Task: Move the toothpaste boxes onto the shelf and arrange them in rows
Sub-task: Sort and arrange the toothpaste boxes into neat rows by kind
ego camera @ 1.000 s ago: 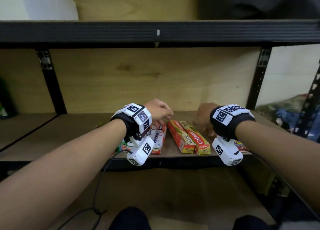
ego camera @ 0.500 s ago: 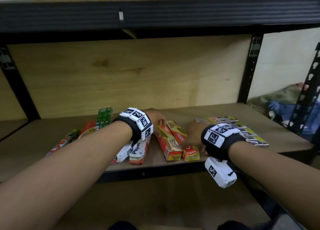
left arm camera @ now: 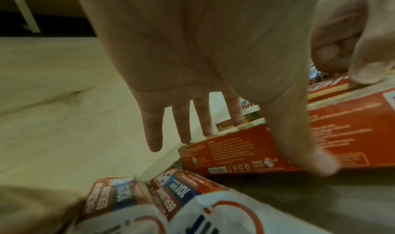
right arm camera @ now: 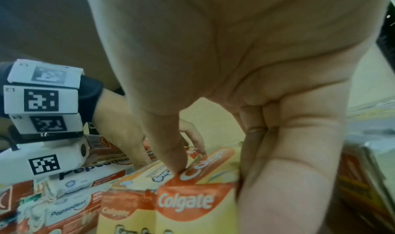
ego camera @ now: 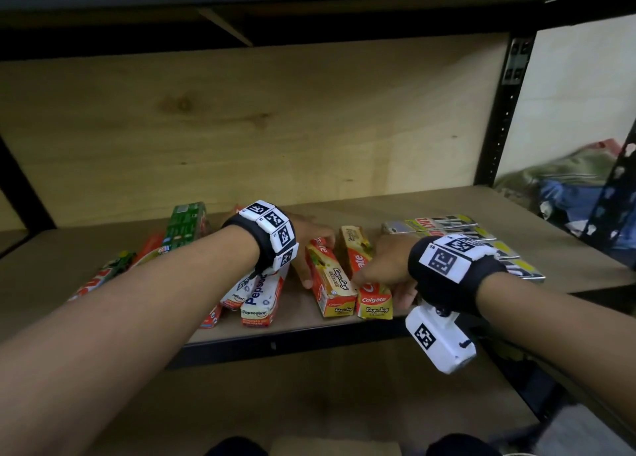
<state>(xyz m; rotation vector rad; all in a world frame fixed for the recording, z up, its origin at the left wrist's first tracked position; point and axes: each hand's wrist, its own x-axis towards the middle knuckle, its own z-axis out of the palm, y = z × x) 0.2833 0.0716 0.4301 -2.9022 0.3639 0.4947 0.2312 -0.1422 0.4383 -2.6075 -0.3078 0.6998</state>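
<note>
The left hand [ego camera: 309,239] spans the left Colgate box [ego camera: 328,280], thumb on its side, straight fingers along its top edge. The right hand [ego camera: 385,266] grips the right Colgate box [ego camera: 370,283] touching it. Both lie on the shelf [ego camera: 447,208] beside Pepsodent boxes [ego camera: 261,294].

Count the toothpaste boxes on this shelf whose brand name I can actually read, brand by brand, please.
Colgate boxes: 2
Pepsodent boxes: 2
Total: 4
Not counted, since no brand name can be read on them: the green box and the silver-and-yellow boxes.
</note>
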